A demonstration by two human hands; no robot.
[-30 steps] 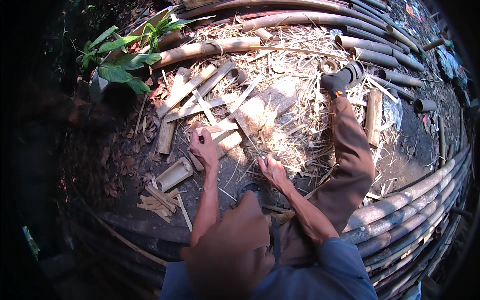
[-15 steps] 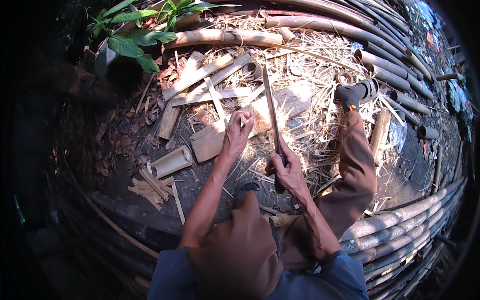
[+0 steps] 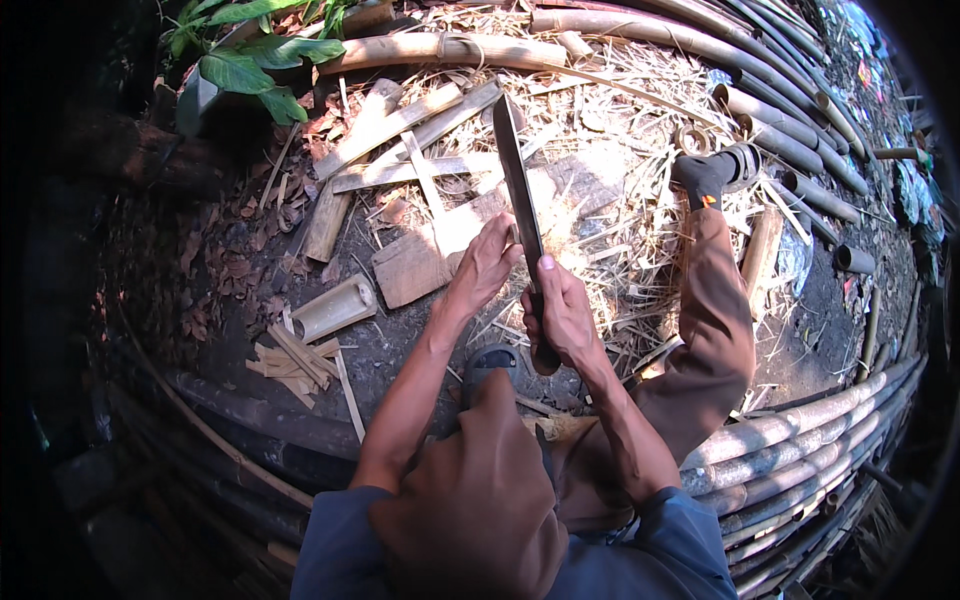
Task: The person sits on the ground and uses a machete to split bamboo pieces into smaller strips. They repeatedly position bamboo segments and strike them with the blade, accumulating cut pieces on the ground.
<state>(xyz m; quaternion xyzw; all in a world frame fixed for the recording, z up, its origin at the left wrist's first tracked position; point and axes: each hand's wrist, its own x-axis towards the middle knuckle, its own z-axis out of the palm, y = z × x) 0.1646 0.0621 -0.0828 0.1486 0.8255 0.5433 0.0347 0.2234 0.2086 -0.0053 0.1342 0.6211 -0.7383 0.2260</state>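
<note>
Left hand: we had brought our left hand (image 3: 485,258) across toward the blade, where half a second earlier a gap had stood between them; its fingers were narrow, pinched about what looked like a small pale piece of split bamboo (image 3: 514,235), mostly hidden.
Machete: the long dark steel machete (image 3: 515,165) pointed away from us, its tip now leaning further left; we could not tell whether the piece touched it.
Right hand: our right hand (image 3: 560,312) was wrapped around the dark handle, thumb laid forward.
Meaning of the shift: piece and steel were now close together between our hands, which we judged to be working as a pair.
Ground, left: brown dry leaves (image 3: 225,272) littered dark soil, then came a small heap of thin pale bamboo slats (image 3: 298,362) and a cream half-round bamboo section (image 3: 337,308).
Ground, middle: a flat brown wooden board (image 3: 410,272) lay beyond our left hand, below crossed, straight tan bamboo strips (image 3: 390,130).
Ground, right: straw-coloured shavings (image 3: 635,255) spread up to our outstretched brown-trousered leg (image 3: 712,290).
Surroundings, left: a broad-leaved green plant (image 3: 238,72) grew at the shaded edge.
Surroundings, right: long grey-brown bamboo poles (image 3: 800,428) lay stacked side by side, and crumpled clear plastic (image 3: 795,262) sat past the leg.
Light: sun fell in patches, brightest over the shavings.
</note>
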